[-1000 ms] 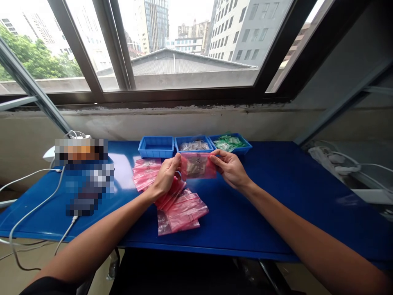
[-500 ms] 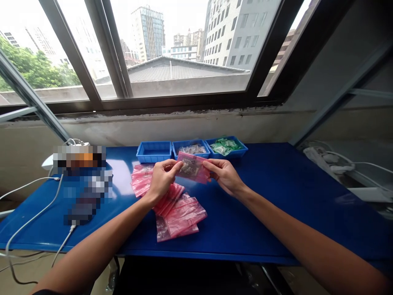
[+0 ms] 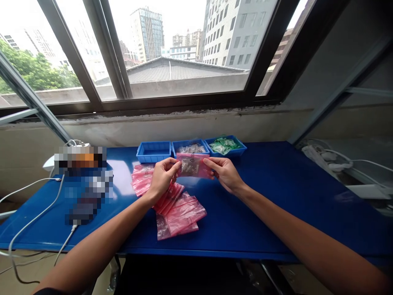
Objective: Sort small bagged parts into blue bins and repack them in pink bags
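1. Left hand [image 3: 161, 178]: thumb and fingers pinch the left edge of a translucent pink rectangular plastic bag [image 3: 202, 169].
2. Right hand [image 3: 227, 174]: thumb and fingers pinch the same bag near its right edge.
3. Bag position: between both hands, in front of the middle bin as viewed, top edge roughly level. Pale small parts show inside; a black triangular mark is printed on its face.
4. Loose pile of flat pink plastic bags [image 3: 186, 214]: lies fanned on the glossy blue tabletop [image 3: 260, 217], partly hidden by the left hand and forearm.
5. Three blue rectangular plastic bins: stand in a row at the rear. The middle bin [image 3: 174, 150] holds clear packets [image 3: 194, 148]; the right bin [image 3: 232, 154] holds green-and-clear packets [image 3: 224, 145]. The left bin [image 3: 154, 158] stands behind the pile.
6. White cable [image 3: 37, 218]: runs along the table's left side.
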Motion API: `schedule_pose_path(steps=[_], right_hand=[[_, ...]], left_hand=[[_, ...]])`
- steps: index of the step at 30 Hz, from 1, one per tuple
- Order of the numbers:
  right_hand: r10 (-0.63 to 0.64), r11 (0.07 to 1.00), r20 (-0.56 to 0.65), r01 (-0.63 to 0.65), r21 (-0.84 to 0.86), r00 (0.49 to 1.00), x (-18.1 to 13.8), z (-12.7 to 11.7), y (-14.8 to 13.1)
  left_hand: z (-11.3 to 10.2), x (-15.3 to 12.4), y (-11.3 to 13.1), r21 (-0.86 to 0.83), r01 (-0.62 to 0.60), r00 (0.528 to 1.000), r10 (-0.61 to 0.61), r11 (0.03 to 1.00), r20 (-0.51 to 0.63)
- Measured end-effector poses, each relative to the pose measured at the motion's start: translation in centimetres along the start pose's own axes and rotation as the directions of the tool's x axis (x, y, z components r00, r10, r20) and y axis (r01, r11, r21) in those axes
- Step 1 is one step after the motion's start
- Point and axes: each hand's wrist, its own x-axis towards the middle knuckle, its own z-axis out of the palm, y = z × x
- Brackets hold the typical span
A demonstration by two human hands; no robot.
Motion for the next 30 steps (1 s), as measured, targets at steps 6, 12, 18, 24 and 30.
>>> schedule_pose_path(steps=[6, 12, 18, 24, 30], right_hand=[[-0.027, 0.999, 0.015, 0.027, -0.019, 1.000, 0.08, 0.13, 0.05], [-0.094, 0.995, 0.002, 0.094, -0.031, 0.996, 0.18, -0.18, 0.48], [-0.221, 0.972, -0.001, 0.221, -0.078, 0.975, 0.06, -0.03, 0.19], [-0.333, 0.939, -0.050, 0.326, -0.114, 0.942, -0.04, 0.01, 0.54], [-0.364, 0.919, -0.065, 0.346, -0.189, 0.929, -0.45, 0.27, 0.06]], left_hand=[[-0.10, 0.12, -0.17, -0.006, 0.005, 1.000, -0.005, 1.000, -0.008], [0.07, -0.14, -0.07, 0.051, -0.033, 0.999, 0.035, 0.998, -0.033], [0.12, -0.25, -0.12, 0.157, -0.196, 0.977, 0.206, 0.968, -0.049], [-0.12, -0.16, -0.62, 0.264, -0.367, 0.916, 0.396, 0.892, -0.065], [0.22, -0.45, 0.13, 0.235, -0.319, 0.935, 0.345, 0.918, -0.080]])
